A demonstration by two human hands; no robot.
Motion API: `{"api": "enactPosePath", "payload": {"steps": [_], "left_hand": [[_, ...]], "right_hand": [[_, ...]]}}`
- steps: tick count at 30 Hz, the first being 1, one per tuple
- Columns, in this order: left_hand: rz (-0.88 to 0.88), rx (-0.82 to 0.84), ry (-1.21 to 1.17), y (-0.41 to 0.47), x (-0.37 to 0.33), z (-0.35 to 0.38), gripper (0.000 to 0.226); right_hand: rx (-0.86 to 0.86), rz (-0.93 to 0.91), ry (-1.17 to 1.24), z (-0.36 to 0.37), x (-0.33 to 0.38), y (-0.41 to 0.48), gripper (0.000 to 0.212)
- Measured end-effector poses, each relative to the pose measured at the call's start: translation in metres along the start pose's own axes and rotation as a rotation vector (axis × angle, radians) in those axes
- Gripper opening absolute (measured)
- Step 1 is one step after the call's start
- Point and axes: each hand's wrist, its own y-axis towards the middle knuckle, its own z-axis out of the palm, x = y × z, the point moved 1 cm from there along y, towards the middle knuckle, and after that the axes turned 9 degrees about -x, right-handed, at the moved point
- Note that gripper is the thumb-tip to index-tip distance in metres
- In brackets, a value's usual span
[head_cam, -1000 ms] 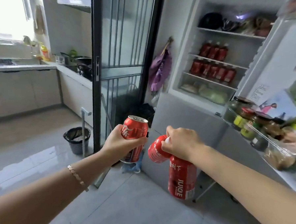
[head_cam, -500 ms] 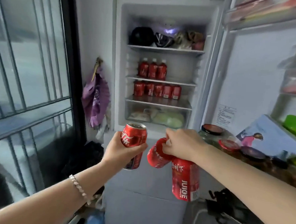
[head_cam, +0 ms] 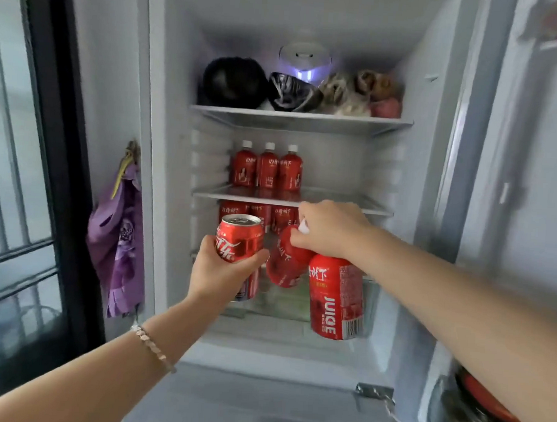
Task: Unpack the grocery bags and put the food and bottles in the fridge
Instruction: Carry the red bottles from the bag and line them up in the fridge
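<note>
Left hand (head_cam: 225, 272) wraps the cola can (head_cam: 238, 241) upright, fingers curled round its body. Our right hand (head_cam: 331, 233) pinches two juice bottles (head_cam: 335, 297) by their necks, so both hang, one tilted. We judge this saves a trip. All are held just before the middle shelf (head_cam: 335, 204) front edge. At its back left stand three bottles (head_cam: 268, 170). The right half looks open for ours.
</note>
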Motion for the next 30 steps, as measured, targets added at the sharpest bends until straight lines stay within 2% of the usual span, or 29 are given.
{"api": "enactPosePath", "payload": {"steps": [8,12,20,22,24,25,27,28,29,30], "left_hand": [[-0.035,-0.026,0.036,0.110,0.058,0.038,0.056],[-0.036,0.022,0.061,0.151,0.080,0.049,0.059],[-0.040,0.121,0.145,0.210,0.105,0.075,0.066],[-0.024,0.080,0.232,0.205,0.109,0.077,0.073],[0.142,-0.060,0.327,0.182,0.111,0.073,0.073],[0.341,-0.104,0.274,0.167,0.109,0.071,0.064],[0.734,-0.009,0.190,0.146,0.103,0.073,0.051],[0.836,0.086,0.223,0.143,0.102,0.078,0.052],[0.830,0.191,0.273,0.145,0.098,0.085,0.058],[0.702,0.296,0.298,0.147,0.090,0.091,0.070]], "right_hand": [[0.017,0.084,-0.012,0.080,-0.018,0.089,0.037],[0.003,0.153,0.017,0.106,-0.017,0.104,0.032],[-0.074,0.310,0.126,0.120,-0.009,0.109,0.045],[-0.075,0.314,0.131,0.123,-0.010,0.108,0.047],[-0.069,0.315,0.136,0.124,-0.013,0.107,0.048],[-0.069,0.314,0.141,0.124,-0.014,0.107,0.048],[-0.086,0.302,0.142,0.125,-0.015,0.106,0.047],[-0.096,0.294,0.139,0.124,-0.015,0.106,0.047],[-0.105,0.285,0.137,0.124,-0.015,0.105,0.047],[-0.110,0.279,0.140,0.125,-0.015,0.104,0.047]]}}
